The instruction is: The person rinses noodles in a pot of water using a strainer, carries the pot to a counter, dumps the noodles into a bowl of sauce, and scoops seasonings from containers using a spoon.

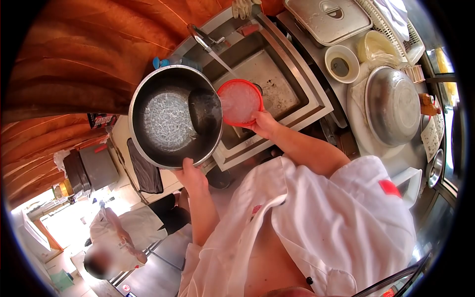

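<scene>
My left hand [192, 176] grips the near rim of a large, deep metal basin [148, 96], which is tilted toward the sink. A pale, glittery patch shows on its bottom; I cannot make out whether it is water or wet metal. Closed on the edge of a small red-rimmed bowl or strainer [241, 123] is my right hand [264, 124]. The red vessel is at the basin's right rim, over the sink [284, 74], with cloudy water in it. Water seems to run between the two. The tap [200, 37] is running into the sink beside them.
On the right counter stand a white bowl [341, 64], an upturned metal bowl [396, 106] and a lidded steel pan [329, 20]. An orange curtain [89, 49] hangs behind the sink. Another person [123, 232] is at the lower left, near a steel counter [163, 267].
</scene>
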`<state>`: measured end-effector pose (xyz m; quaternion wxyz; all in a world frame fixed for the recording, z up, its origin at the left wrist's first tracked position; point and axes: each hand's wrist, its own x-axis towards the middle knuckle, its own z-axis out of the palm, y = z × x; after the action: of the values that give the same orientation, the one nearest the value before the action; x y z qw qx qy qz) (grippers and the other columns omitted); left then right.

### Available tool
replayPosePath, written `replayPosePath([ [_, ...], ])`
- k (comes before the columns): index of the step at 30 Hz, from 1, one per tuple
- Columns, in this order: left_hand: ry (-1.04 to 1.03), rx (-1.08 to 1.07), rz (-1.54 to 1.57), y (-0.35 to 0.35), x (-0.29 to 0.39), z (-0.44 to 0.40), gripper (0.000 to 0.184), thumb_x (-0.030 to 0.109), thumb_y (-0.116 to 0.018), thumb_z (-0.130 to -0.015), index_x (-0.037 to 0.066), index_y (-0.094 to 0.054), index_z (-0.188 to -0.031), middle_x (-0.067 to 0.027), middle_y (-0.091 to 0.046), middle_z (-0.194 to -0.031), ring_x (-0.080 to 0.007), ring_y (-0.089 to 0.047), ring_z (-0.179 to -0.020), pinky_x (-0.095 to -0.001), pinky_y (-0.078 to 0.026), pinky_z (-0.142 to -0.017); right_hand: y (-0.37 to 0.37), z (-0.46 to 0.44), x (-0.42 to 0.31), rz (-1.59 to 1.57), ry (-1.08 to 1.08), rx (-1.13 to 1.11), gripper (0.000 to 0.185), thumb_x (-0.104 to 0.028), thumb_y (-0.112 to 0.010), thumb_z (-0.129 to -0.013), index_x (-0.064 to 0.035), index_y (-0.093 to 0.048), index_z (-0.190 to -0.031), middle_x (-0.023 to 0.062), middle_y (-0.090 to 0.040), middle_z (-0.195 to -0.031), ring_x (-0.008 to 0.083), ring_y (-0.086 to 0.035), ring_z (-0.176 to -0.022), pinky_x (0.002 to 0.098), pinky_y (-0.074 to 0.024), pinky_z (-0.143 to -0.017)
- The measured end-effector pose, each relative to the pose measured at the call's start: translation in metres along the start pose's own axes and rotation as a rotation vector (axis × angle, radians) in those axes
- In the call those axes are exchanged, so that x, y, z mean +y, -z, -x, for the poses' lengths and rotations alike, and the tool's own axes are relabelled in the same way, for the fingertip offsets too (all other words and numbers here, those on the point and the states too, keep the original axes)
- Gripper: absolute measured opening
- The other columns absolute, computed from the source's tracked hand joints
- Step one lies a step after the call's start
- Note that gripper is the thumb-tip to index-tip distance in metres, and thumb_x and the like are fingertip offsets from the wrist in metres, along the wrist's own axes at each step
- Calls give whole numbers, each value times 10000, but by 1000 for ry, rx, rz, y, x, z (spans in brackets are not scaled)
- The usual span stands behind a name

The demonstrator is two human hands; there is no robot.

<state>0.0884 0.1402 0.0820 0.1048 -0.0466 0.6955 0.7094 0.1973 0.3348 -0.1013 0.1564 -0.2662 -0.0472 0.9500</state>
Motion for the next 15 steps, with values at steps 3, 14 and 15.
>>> replayPosePath([
  [3, -24, -8, -20, 2, -2, -3, 636, -78, -465, -807, 110, -378, -1408, -93, -514, -1329, -256, -586, -1116, -459, -549, -883, 1, 0, 1, 13, 5, -10, 769, 127, -366, -792, -208, -316, -1483, 128, -425, -1473, 380, -519, -1300, 563, -499, -1033],
  [14, -46, -96, -17, 7, -6, -8, 834, -82, -455, -791, 157, -218, -1554, -115, -382, -1507, -304, -492, -1287, -462, -503, -1013, -2, 2, 2, -4, -7, -15, 775, 114, -374, -801, -219, -295, -1496, 122, -414, -1483, 387, -510, -1310, 568, -494, -1036],
  [15, -51, -97, -24, 7, -6, -8, 836, -83, -454, -791, 157, -216, -1556, -115, -378, -1512, -304, -488, -1291, -463, -499, -1019, -1, 1, 2, -2, -8, -17, 770, 114, -375, -804, -216, -296, -1495, 123, -416, -1482, 387, -514, -1306, 567, -496, -1034],
])
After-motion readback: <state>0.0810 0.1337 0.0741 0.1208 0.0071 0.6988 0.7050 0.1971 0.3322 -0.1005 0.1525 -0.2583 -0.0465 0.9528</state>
